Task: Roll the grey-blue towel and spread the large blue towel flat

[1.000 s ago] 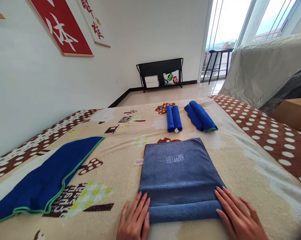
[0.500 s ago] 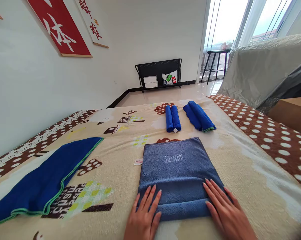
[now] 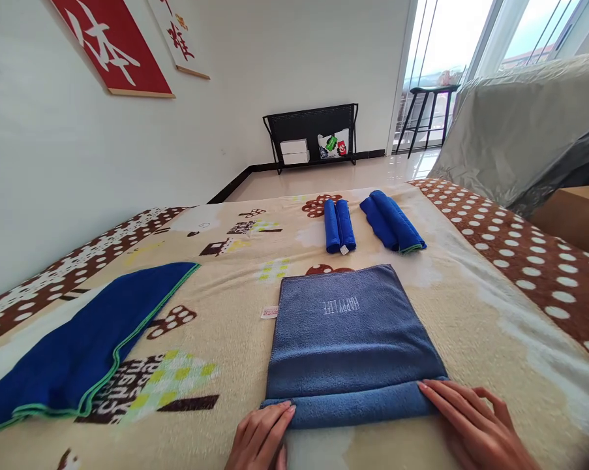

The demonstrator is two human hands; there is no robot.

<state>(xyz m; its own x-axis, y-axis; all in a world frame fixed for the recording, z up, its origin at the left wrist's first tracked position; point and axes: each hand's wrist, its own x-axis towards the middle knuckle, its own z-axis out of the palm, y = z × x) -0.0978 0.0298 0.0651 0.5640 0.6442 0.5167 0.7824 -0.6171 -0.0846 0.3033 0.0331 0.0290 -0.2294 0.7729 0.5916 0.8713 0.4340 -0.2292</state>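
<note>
A grey-blue towel (image 3: 350, 333) with white stitched lettering lies flat on the patterned blanket (image 3: 235, 307), its near edge folded over into a narrow band. My left hand (image 3: 259, 437) rests at the band's near left corner, fingers together and bent, fingertips on the fabric. At the near right corner my right hand (image 3: 475, 427) lies with its fingers stretched along the fold, touching the cloth. Neither hand lifts the towel.
Two rolled bright-blue towels (image 3: 340, 225) (image 3: 393, 222) lie side by side further back on the blanket. A larger blue cloth with green trim (image 3: 79, 349) lies at the left. A black rack (image 3: 314, 134) stands by the far wall, a covered sofa (image 3: 524, 124) at the right.
Both hands have slid back from the top of the folded band to its near corners. The camera tilted slightly down.
</note>
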